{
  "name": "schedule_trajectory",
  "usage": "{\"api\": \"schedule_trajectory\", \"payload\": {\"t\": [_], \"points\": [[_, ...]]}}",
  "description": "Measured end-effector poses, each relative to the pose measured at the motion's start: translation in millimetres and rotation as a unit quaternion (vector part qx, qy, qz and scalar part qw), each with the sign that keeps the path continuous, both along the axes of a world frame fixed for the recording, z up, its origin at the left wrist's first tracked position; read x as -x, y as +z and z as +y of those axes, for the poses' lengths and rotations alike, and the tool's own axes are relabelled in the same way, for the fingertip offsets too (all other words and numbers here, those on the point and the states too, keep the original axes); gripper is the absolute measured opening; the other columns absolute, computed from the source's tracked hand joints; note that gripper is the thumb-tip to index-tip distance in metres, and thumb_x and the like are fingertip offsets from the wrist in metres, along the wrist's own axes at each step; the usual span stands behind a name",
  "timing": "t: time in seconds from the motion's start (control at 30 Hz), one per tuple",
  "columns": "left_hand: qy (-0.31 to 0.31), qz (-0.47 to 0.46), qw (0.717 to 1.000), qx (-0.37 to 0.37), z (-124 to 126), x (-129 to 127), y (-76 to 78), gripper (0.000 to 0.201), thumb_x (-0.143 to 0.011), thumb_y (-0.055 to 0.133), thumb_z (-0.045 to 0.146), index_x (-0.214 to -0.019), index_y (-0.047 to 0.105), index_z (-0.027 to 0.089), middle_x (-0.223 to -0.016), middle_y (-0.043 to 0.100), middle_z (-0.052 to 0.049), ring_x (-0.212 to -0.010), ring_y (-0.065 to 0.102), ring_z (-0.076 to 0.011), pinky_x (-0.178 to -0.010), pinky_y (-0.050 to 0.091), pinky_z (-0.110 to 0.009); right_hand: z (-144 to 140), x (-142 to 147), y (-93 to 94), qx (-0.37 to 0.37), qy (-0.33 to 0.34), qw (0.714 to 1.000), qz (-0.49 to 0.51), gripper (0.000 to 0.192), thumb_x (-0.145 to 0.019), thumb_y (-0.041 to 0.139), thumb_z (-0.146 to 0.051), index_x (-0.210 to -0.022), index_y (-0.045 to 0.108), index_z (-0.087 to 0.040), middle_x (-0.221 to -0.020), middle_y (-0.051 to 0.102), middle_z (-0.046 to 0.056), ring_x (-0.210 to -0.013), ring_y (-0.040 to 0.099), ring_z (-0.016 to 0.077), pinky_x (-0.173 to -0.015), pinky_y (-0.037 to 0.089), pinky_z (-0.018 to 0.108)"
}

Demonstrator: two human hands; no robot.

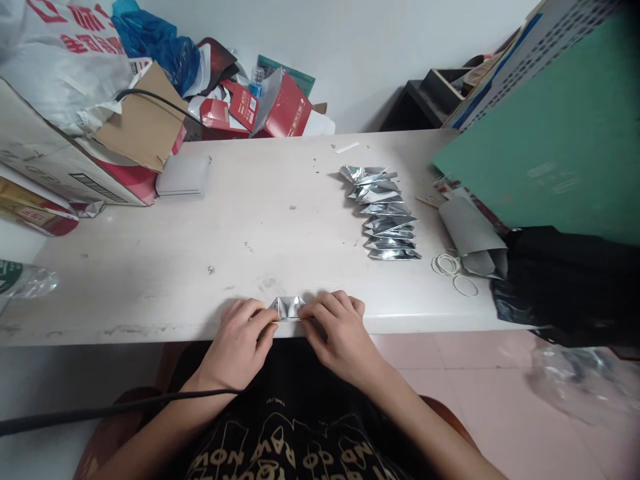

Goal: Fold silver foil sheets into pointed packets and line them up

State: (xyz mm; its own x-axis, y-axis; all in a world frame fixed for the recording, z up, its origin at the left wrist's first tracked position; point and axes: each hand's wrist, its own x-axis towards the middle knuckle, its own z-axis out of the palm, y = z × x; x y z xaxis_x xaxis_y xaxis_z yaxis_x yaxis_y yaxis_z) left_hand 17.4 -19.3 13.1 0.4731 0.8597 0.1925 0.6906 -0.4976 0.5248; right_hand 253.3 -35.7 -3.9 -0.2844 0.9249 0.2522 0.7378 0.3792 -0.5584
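Observation:
At the near edge of the pale table, my left hand and my right hand pinch a small folded piece of silver foil between their fingertips, one hand on each end. The foil rests on the table edge and my fingers hide most of it. Farther back on the right lies a row of several similar folded silver foil pieces, overlapping each other.
Rubber bands and a grey rolled sheet lie right of the foil row. A green board leans at the right, above a black bag. Cardboard boxes and red packages crowd the back left. A plastic bottle lies at the left edge.

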Motion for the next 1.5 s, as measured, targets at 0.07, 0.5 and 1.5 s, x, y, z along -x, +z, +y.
{"api": "schedule_trajectory", "payload": {"t": [0.07,0.5,1.5], "points": [[-0.002,-0.003,1.0,0.002,0,0,0.3,0.019,-0.105,0.06,0.015,-0.114,0.072,0.025,-0.103,0.069,-0.003,-0.096,0.065,-0.0232,-0.085,0.057,-0.042,0,0,-0.2,-0.003,0.003,1.0,-0.01,0.008,-0.101,0.062,-0.019,-0.104,0.067,-0.025,-0.1,0.072,0.006,-0.099,0.059,0.0267,-0.085,0.036,0.042],[0.053,0.023,0.997,0.053,15,-6,2.3,0.01,-0.102,0.056,0.014,-0.1,0.061,0.023,-0.09,0.07,-0.002,-0.081,0.067,-0.0221,-0.071,0.056,-0.037,7,-3,2.2,0.012,-0.038,0.999,-0.011,0.014,-0.108,0.056,-0.022,-0.105,0.068,-0.026,-0.093,0.076,0.005,-0.089,0.065,0.0252,-0.078,0.034,0.04],[-0.038,0.026,0.985,-0.164,14,-10,-2.6,0.029,-0.105,0.051,0.002,-0.118,0.071,0.02,-0.113,0.076,-0.007,-0.11,0.069,-0.0251,-0.093,0.061,-0.042,17,7,-12.9,-0.065,-0.085,0.992,-0.074,0.016,-0.104,0.059,-0.017,-0.099,0.072,-0.025,-0.09,0.072,0.005,-0.088,0.06,0.0255,-0.08,0.028,0.042]]}}
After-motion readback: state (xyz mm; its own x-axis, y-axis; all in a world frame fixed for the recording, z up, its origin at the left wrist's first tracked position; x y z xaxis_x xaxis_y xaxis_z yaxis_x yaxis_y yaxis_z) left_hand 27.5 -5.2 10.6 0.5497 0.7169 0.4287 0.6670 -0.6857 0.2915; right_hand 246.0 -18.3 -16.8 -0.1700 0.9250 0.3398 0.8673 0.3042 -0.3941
